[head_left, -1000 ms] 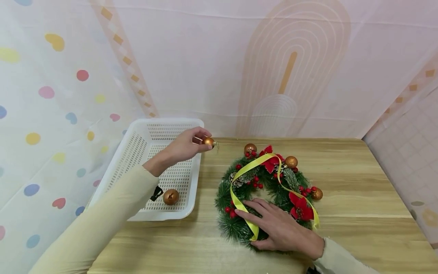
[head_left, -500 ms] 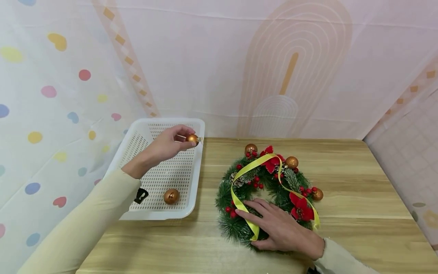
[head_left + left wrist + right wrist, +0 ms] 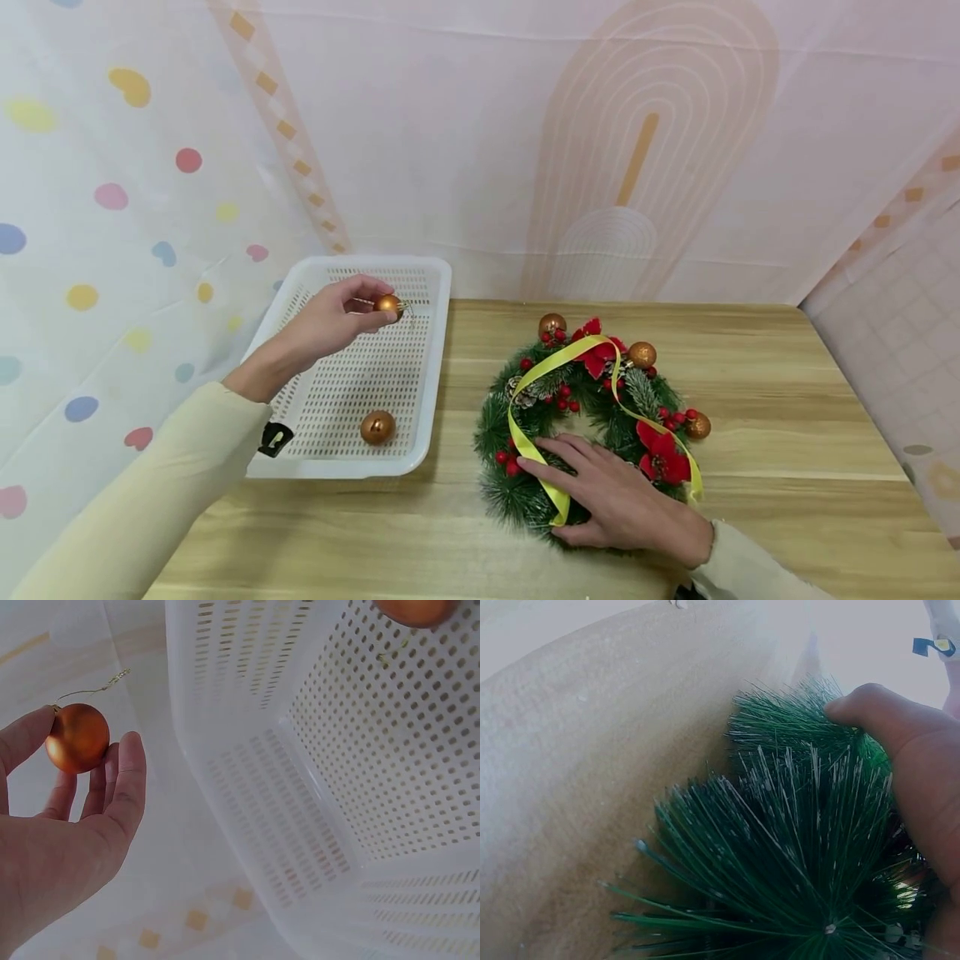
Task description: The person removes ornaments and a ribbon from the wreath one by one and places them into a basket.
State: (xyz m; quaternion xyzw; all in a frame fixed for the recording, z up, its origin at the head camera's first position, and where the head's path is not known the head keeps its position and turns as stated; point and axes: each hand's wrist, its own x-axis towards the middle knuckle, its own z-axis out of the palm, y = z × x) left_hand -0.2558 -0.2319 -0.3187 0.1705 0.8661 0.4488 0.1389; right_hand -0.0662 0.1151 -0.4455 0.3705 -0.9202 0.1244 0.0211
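Note:
My left hand [image 3: 330,321] pinches a small orange-gold Christmas bauble [image 3: 388,307] between thumb and fingers, above the far part of a white plastic basket [image 3: 444,358]. In the left wrist view the bauble [image 3: 78,739] has a thin gold hanging string at its top. Another shiny bauble [image 3: 378,427] lies inside the basket near its front right corner. My right hand [image 3: 618,500] holds the near side of a green Christmas wreath [image 3: 517,492], fingers over the ring and thumb at its outer edge. Up close, the right wrist view has the thumb on green bristles [image 3: 780,840].
The wreath bears red flowers [image 3: 663,454], berries and pine cones. A yellow ribbon [image 3: 551,362] lies loosely over it. Several baubles [image 3: 552,325] sit around its far and right edges. Behind the wooden table [image 3: 787,400] hangs a patterned cloth [image 3: 480,150].
My left hand has moved left with the bauble, from past the basket's right rim to above the basket. The right hand has stayed on the wreath.

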